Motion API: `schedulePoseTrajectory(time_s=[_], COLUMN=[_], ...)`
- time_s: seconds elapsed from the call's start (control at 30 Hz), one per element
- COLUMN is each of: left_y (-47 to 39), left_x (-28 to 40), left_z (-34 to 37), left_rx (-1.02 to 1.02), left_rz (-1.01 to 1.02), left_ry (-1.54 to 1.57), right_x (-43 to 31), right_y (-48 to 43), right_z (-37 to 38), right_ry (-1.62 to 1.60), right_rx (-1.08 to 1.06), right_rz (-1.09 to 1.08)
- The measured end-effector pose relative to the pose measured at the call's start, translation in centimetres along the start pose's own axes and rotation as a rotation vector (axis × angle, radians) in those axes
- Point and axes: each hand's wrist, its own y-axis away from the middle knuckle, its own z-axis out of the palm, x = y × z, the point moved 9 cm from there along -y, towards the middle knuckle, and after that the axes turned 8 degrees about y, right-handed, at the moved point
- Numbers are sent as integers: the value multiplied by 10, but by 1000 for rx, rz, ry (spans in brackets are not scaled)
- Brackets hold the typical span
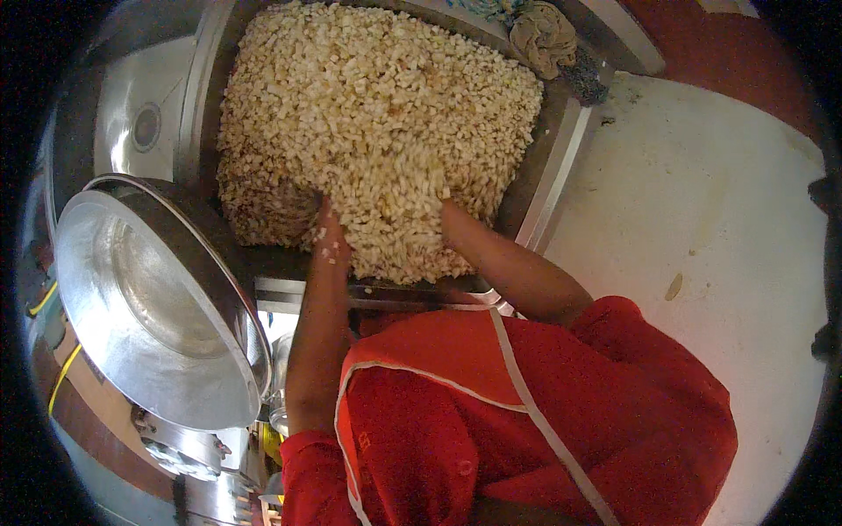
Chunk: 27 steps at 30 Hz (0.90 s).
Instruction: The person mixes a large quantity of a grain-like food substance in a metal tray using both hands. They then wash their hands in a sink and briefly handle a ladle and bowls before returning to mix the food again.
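A broad heap of small, pale cubes of diced food (368, 85) covers a dark metal worktop with a raised rim (559, 171). My left hand (331, 233) is pushed into the near left part of the heap, with a few pieces stuck to its back. Opposite it, my right hand (452, 227) is sunk into the near right part up to about the wrist. Pieces between and just beyond the hands look blurred by motion. The fingers of both hands are mostly hidden, so what they grip cannot be made out.
Large metal basins (158, 309), one stacked in another, stand tilted at the left. Behind them is a steel sink (141, 125) with a drain. A bunched brown cloth (543, 39) and a dark scouring pad (585, 79) lie at the far right corner. A stained white surface (684, 250) lies rightward.
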Motion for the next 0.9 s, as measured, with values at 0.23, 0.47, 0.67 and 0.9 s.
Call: schedulePoseTrajectory(time_s=[0.23, 0.47, 0.67, 0.9], left_y=[130, -5, -93, 41], left_x=[97, 181, 35, 15], left_z=[74, 11, -2, 40], left_rx=[153, 321, 92, -75], left_rz=[355, 1172, 343, 85], left_ry=[-614, -896, -488, -467], right_x=[-190, -242, -166, -219], right_y=[128, 50, -54, 125], right_z=[55, -87, 53, 93], right_ry=[528, 565, 236, 837], right_rx=[-212, 580, -96, -263], right_rz=[-692, -722, -508, -995])
